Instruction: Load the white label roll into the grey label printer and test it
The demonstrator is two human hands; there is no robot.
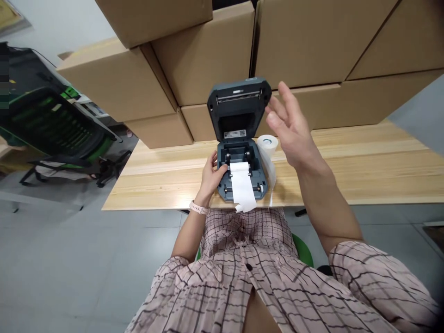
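A dark grey label printer (222,188) stands at the table's front edge with its lid (236,104) raised. A strip of white label paper (243,187) lies in its middle, its torn, curled end hanging over the front. My left hand (210,175) grips the printer's left side, thumb over the top edge and fingers along the outer wall. Beside the lid's right edge is my right hand (291,127), fingers spread; whether a fingertip touches the lid I cannot tell. A white paper roll (268,142) stands right of the printer, its loose tail running toward the table edge.
Stacked cardboard boxes (208,60) line the back of the wooden table (364,171), close behind the raised lid. An office chair (52,120) is on the left. Below the table's front edge is my lap.
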